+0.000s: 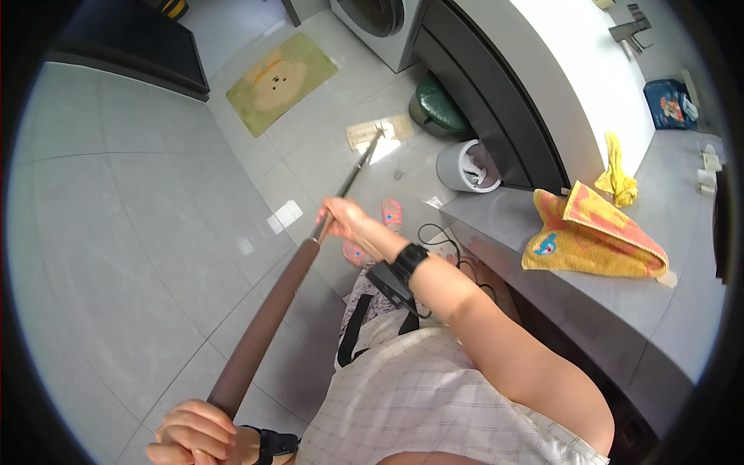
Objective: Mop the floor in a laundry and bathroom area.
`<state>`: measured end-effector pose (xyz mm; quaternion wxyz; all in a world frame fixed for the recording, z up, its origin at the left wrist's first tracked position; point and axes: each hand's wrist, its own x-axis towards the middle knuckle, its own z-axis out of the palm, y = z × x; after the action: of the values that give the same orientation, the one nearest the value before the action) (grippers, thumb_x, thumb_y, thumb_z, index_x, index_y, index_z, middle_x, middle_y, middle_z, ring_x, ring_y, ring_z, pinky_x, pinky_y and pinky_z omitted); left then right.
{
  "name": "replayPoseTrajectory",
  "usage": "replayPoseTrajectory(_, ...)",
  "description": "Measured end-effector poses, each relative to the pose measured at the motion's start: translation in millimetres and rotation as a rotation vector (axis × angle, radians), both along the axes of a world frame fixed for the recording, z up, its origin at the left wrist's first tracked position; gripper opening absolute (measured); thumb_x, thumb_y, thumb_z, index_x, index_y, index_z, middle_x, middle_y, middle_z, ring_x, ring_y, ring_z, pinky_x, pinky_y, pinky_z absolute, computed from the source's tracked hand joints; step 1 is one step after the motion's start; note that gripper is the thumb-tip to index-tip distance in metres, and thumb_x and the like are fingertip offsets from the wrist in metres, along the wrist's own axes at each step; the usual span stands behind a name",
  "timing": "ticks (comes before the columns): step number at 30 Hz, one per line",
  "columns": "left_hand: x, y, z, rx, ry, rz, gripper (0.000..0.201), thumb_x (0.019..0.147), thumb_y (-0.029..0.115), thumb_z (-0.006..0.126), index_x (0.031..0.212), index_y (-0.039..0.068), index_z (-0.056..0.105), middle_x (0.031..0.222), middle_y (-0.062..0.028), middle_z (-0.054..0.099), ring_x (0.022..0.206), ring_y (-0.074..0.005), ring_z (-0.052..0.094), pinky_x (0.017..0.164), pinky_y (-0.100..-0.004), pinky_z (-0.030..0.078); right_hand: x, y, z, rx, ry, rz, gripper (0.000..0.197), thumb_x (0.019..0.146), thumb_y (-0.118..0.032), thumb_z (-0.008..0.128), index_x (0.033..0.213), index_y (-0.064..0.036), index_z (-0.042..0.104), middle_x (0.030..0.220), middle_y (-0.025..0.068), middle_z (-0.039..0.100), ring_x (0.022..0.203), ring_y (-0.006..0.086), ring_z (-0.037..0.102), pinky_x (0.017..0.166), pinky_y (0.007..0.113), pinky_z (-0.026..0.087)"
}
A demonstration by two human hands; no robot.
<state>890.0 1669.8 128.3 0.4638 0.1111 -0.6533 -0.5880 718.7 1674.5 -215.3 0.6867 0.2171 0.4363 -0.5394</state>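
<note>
A flat mop (263, 325) with a long pole, brown at the upper part and thin metal below, slants across the view. Its beige rectangular head (360, 136) lies on the grey tiled floor, beside a bright patch of reflected light. My left hand (194, 434) is closed around the brown top end at the lower left. Further down the pole, my right hand (345, 219) grips the thin section just below the brown sleeve. Both wrists wear black bands.
Right of the mop head stand a grey-white bin (457, 167) and a dark green lidded bin (438, 107). A green mat (283, 81) lies beyond, near a washing machine (380, 19). A yellow towel (597, 240) rests on the grey counter (496, 213). Pink slippers (392, 211) are on my feet.
</note>
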Motion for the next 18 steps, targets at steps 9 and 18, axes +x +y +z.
replayPoseTrajectory(9, 56, 11, 27, 0.047, 0.060, -0.270, 0.021, 0.068, -0.012, 0.039, 0.068, 0.007, 0.028, 0.046, -0.0067, 0.038, 0.038, -0.0135, 0.032, 0.039, -0.0282, 0.034, 79, 82, 35, 0.086, -0.116, -0.085, 0.007, 0.077, -0.006, 0.043, 0.071, -0.0040, 0.045, 0.062, 0.0046, 0.049, 0.057, 0.0179, 0.054, 0.054, 0.033, 0.049)
replayPoseTrajectory(18, 75, -7, 30, -0.077, 0.094, -0.551, 0.022, 0.077, 0.011, 0.052, 0.075, 0.008, 0.031, 0.043, 0.0020, 0.035, 0.036, -0.0093, 0.032, 0.045, -0.0185, 0.034, 101, 84, 41, 0.008, -0.238, -0.447, 0.006, 0.068, 0.000, 0.047, 0.064, -0.0036, 0.044, 0.061, 0.0091, 0.048, 0.060, 0.0217, 0.049, 0.060, 0.034, 0.042)
